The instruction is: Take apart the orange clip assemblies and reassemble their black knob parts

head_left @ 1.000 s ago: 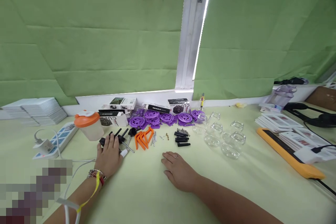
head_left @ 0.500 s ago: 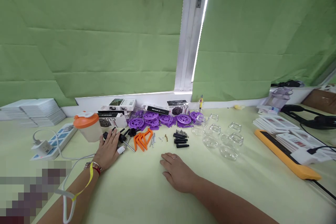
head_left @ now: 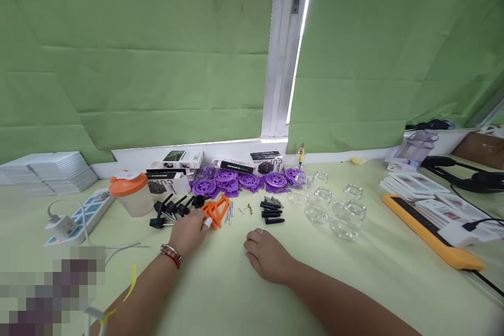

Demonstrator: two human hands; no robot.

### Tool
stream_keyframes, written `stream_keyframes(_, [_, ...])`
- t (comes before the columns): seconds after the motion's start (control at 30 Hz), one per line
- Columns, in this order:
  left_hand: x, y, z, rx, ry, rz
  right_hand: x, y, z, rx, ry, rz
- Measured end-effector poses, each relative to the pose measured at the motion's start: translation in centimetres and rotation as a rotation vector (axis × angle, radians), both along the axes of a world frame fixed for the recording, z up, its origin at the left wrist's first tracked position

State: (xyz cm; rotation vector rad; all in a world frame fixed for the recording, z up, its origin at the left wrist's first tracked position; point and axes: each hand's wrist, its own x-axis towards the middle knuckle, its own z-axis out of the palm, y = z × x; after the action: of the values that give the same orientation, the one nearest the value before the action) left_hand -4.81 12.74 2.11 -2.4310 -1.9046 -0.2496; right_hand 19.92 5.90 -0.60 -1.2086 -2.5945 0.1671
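Note:
My left hand (head_left: pixel 191 233) is closed at the left end of the orange triangular handles (head_left: pixel 216 211), thumb and fingers seemingly pinching one; its tips are partly hidden. White tape wraps that thumb. Black knob-ended parts with metal rods (head_left: pixel 171 207) lie just behind this hand. My right hand (head_left: pixel 271 257) rests on the table, fingers loosely bent and holding nothing. Beyond it are black tubular pieces (head_left: pixel 271 215), springs (head_left: pixel 273 201), small brass bits (head_left: pixel 249 209) and silver pins (head_left: pixel 230 212). Purple wheel-patterned parts (head_left: pixel 248 182) are piled at the back.
Several clear glass-like cups (head_left: pixel 317 212) stand on the right. A shaker cup with an orange lid (head_left: pixel 129 186) and a white power strip (head_left: pixel 88 212) are on the left. Cup holder boxes (head_left: pixel 169 185) sit along the wall. An orange power strip (head_left: pixel 433 236) lies far right.
My left hand has moved right, from the black knob-ended parts to the orange handles. My right hand stays near its place, its fingers a little more bent.

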Motion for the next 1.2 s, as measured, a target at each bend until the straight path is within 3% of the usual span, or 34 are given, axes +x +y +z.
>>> stream_keyframes(0.17, [2.4,1.2,-0.7,-0.001,-0.011,0.083,-0.7,1.6,-0.5,0.090,-0.111,-0.064])
stream_keyframes(0.43, [3.9,2.6,-0.5,0.008,-0.030,0.124,-2.4,4.1,-0.1,0.200,-0.197,-0.018])
stream_keyframes(0.8, [4.9,5.6,-1.2,-0.078,-0.065,0.267,-1.7,4.9,-1.6,0.177,-0.102,-0.027])
stream_keyframes(1.2, [5.2,5.9,-1.3,-0.068,-0.153,0.330,-1.3,4.7,-0.6,0.117,-0.079,-0.022])
